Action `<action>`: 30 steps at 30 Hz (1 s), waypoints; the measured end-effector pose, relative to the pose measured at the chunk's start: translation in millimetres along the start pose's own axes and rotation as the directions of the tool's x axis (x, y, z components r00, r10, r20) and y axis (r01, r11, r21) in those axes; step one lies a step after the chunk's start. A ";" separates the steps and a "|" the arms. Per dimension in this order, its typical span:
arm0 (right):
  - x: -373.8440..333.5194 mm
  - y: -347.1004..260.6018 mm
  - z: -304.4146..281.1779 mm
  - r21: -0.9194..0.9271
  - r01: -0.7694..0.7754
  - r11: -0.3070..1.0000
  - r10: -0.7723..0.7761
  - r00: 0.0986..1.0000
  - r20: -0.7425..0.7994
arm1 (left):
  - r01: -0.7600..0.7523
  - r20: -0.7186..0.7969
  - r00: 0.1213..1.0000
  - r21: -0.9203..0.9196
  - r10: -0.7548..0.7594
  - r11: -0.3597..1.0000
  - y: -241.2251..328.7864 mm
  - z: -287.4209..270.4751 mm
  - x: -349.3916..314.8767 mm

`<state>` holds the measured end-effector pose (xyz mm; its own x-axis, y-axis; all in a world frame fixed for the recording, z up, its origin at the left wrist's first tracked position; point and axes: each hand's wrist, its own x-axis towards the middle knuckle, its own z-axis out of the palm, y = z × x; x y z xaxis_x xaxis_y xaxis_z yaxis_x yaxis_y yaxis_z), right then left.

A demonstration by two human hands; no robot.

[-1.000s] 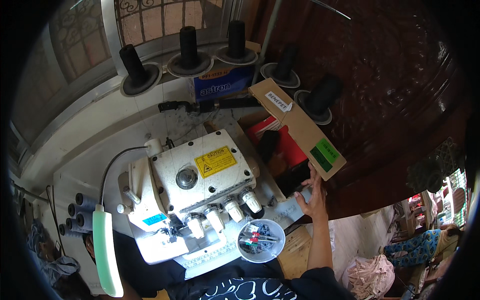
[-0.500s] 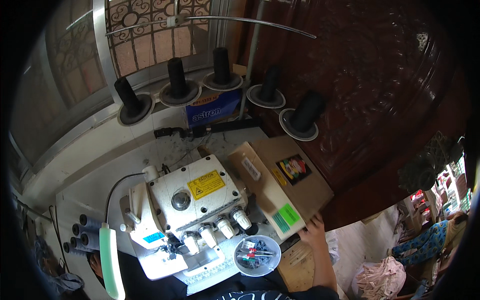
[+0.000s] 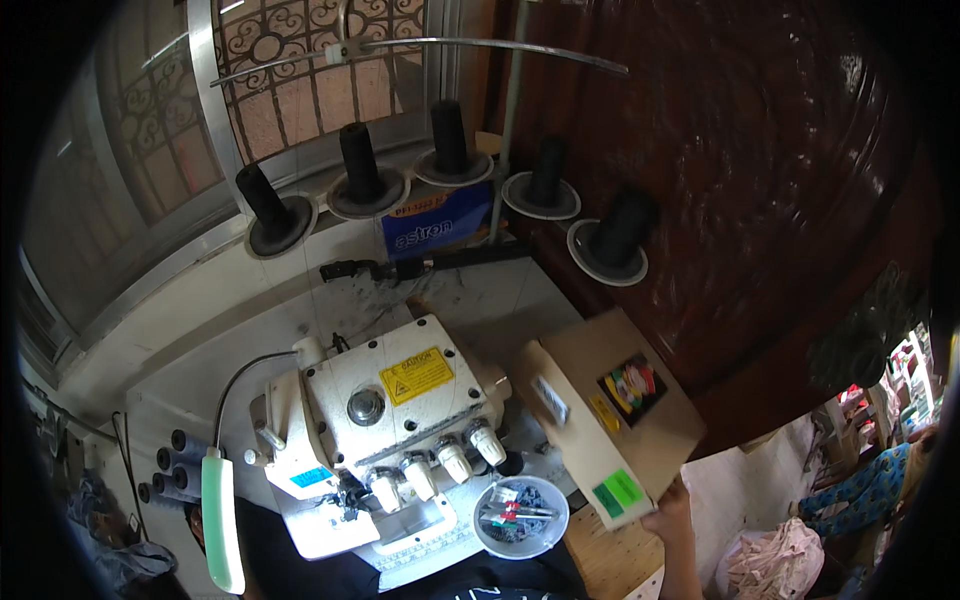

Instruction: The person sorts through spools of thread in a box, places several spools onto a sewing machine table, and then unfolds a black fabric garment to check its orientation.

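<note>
At the near right corner of a brown cardboard box [image 3: 655,425], my right hand [image 3: 670,508] is closed on its edge. The box looks tilted at the right end of the sewing table and carries a green label and a colourful picture. Left of it stands a white overlock sewing machine [image 3: 390,390] with a lit needle area and several tension dials. A small part of my left hand [image 3: 197,524] shows behind the green-and-white lamp [image 3: 220,530]; its fingers are hidden. A round plastic tub [image 3: 520,548] with tweezers and dark scraps sits before the machine.
Several black thread cones [image 3: 362,172] stand on holders behind the machine, below a metal thread bar [image 3: 480,42]. A blue box [image 3: 440,228] leans at the back. Grey spools [image 3: 180,460] lie at left. Pink cloth [image 3: 775,565] and a person's patterned trousers [image 3: 860,485] show at right.
My right hand has drawn the cardboard box to the right and toward me, away from the machine. The whole view has shifted slightly.
</note>
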<state>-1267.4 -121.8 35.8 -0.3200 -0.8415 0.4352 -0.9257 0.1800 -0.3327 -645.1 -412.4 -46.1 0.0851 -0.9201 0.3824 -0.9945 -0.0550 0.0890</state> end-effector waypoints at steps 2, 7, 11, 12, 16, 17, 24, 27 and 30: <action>18.7 12.5 23.5 0.062 0.080 0.995 -0.078 0.996 -0.034 | -0.011 -0.008 1.000 0.027 0.011 1.000 4.5 -3.4 0.7; 87.2 25.3 74.4 -0.029 -0.021 0.999 0.025 0.988 0.152 | -0.089 -0.078 0.992 0.135 0.100 0.987 17.5 -5.9 9.1; 161.0 26.3 95.2 0.179 0.258 0.949 -0.238 0.963 -0.125 | -0.177 -0.110 0.981 -0.148 0.162 0.973 20.1 5.6 11.8; 171.6 19.6 94.1 0.400 0.219 0.890 -0.173 0.974 -0.148 | -0.233 -0.155 0.966 -0.183 0.206 0.955 10.3 7.1 12.2; 144.9 24.5 62.5 0.617 0.147 0.773 -0.079 0.987 -0.137 | -0.284 -0.201 0.951 -0.258 0.236 0.924 -20.4 -4.9 11.2; 129.4 33.6 62.5 0.640 0.055 0.767 -0.009 0.997 -0.075 | -0.284 -0.203 0.951 -0.271 0.234 0.920 -18.0 -5.6 13.1; -114.6 107.4 114.0 0.492 -0.534 0.688 0.723 0.567 -0.396 | -0.156 -0.346 0.930 -0.062 0.126 0.986 21.5 -71.2 -49.2; -179.2 89.7 123.4 0.150 -0.783 0.603 0.791 0.564 -0.238 | -0.218 -0.199 0.957 -0.020 0.210 0.976 45.9 -85.5 -96.9; -202.9 77.9 132.0 -0.242 -0.847 0.474 0.845 0.514 -0.146 | -0.018 0.051 0.998 -0.052 0.020 0.999 95.9 -87.1 -117.7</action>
<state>-1248.0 -4.3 -188.9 -0.9763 -0.2065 0.0646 -0.2162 0.9211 -0.3238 -745.1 -275.6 -2.5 0.0617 -0.9397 0.3363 -0.9914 -0.0186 0.1297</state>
